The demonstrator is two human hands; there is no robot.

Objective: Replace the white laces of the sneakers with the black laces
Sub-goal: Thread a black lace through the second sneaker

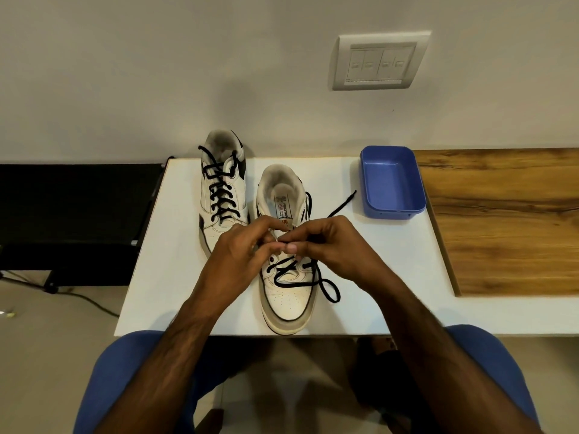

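Two white sneakers stand on the white table (391,277). The left sneaker (223,189) carries a black lace through its whole eyelet row. The right sneaker (286,296) sits nearer me, with a black lace (329,291) crossed through its lowest eyelets only; one loose end runs off toward the blue tray and a loop lies to the shoe's right. My left hand (241,255) and my right hand (329,245) meet over this shoe's middle eyelets. My right fingers pinch the black lace. My left fingers curl at the eyelet edge; what they hold is hidden.
An empty blue plastic tray (391,183) sits at the table's back right. A wooden surface (501,220) adjoins the table on the right. A black stand (72,208) is to the left, and a switch plate (380,62) is on the wall.
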